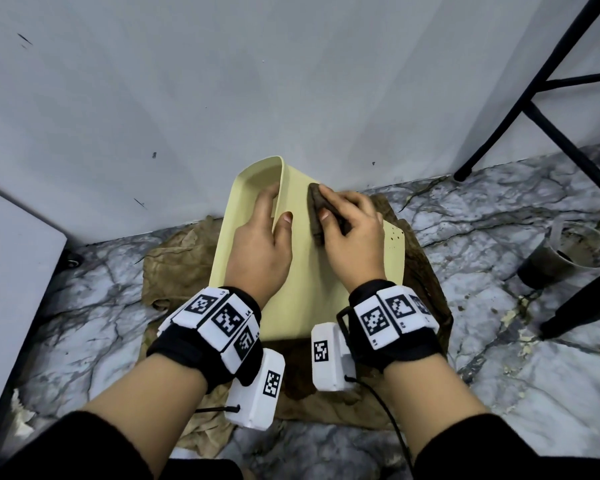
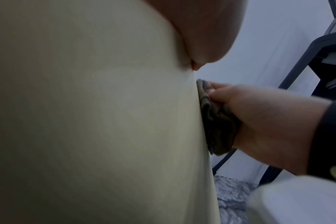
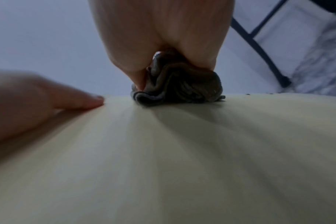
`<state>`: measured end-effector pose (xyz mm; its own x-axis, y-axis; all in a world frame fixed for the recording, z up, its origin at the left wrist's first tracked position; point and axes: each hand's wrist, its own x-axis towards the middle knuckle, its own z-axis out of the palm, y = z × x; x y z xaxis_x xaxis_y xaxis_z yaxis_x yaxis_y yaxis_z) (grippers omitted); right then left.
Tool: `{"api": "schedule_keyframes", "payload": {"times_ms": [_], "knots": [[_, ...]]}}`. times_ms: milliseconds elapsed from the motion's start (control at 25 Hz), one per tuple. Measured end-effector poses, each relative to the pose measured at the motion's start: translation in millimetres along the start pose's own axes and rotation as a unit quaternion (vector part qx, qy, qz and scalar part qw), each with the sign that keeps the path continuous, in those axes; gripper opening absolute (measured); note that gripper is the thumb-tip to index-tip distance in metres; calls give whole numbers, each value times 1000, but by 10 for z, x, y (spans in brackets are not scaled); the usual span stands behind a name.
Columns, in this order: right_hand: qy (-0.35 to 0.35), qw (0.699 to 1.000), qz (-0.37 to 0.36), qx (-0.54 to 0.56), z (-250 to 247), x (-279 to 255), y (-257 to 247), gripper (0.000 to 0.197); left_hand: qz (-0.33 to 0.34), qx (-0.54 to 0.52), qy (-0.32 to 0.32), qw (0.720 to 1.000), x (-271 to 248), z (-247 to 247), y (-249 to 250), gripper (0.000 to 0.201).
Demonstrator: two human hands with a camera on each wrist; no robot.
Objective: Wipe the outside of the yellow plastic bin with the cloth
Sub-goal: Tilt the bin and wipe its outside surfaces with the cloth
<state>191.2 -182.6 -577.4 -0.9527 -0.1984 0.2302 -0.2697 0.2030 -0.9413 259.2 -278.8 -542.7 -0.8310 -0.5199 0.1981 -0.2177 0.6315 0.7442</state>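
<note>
The pale yellow plastic bin (image 1: 305, 271) lies tipped on its side on the floor, mouth toward the left and the wall. My left hand (image 1: 267, 230) grips its upper rim, fingers inside the mouth and thumb on the outer side. My right hand (image 1: 347, 230) holds a bunched brown-grey cloth (image 1: 317, 211) and presses it on the bin's upturned outer side near the far edge. In the left wrist view the cloth (image 2: 215, 121) is squeezed against the bin wall (image 2: 105, 121). In the right wrist view the cloth (image 3: 175, 86) sits on the yellow surface (image 3: 182, 159).
Crumpled brown paper (image 1: 181, 268) lies under the bin on the marbled floor (image 1: 499, 230). A grey wall (image 1: 257, 81) stands right behind. Black metal furniture legs (image 1: 520, 109) rise at the right, next to a dirty clear plastic cup (image 1: 565, 254). A white panel (image 1: 11, 271) stands at the left.
</note>
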Motion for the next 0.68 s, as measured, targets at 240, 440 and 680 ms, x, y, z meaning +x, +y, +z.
{"api": "schedule_keyframes", "payload": {"times_ms": [240,440,680], "knots": [[37,990,132,-19,-276,139,645,33,-15,-27,-18,999,-21,-13,25,35],[57,967,245,-32,-442,55,1106,33,-14,-34,-15,999,-37,-18,35,35],[41,973,225,-33,-318,5,749,36,-28,-35,-5,999,-20,-25,14,37]]}}
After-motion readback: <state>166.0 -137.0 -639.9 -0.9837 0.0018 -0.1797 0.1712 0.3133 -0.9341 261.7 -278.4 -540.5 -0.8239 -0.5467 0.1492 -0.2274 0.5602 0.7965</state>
